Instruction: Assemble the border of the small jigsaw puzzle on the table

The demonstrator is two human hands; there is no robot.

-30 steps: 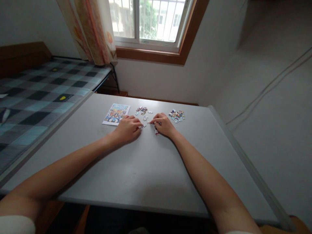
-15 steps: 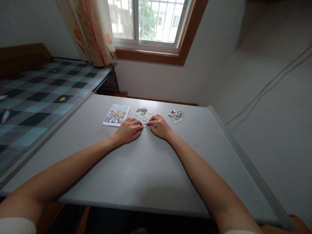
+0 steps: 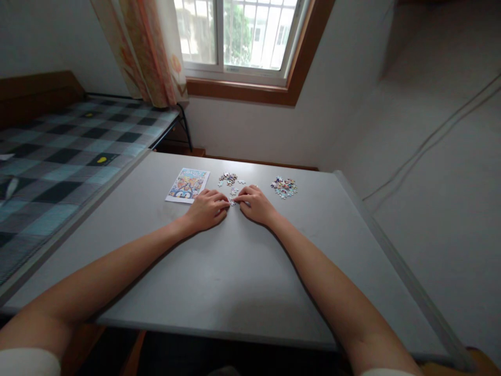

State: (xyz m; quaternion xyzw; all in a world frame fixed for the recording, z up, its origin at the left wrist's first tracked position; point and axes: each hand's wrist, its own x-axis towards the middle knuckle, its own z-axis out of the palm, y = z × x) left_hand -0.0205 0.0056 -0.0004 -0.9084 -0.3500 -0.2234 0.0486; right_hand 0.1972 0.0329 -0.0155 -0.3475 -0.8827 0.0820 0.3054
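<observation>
Both my hands rest on the grey table around a few small jigsaw puzzle pieces (image 3: 232, 202). From the left, my left hand (image 3: 209, 210) has its curled fingertips on the edge of these pieces. My right hand (image 3: 254, 203) touches them from the right, fingers bent and closed together. Just beyond the fingertips lie more light-coloured puzzle pieces (image 3: 234, 191). A printed picture sheet (image 3: 188, 185) with a colourful cartoon design lies flat beyond my left hand. The undersides of my fingers are hidden.
A small pile of puzzle pieces (image 3: 228, 178) lies behind my hands, and a larger pile (image 3: 284, 187) is to the right. The table (image 3: 219, 282) stands beside a bed with a checked cover (image 3: 78, 151). A window (image 3: 238, 36) and curtain (image 3: 144, 52) are ahead.
Almost nothing differs. My hands stay at the same puzzle pieces, with only a slight shift of the right fingers; the view has moved a little.
</observation>
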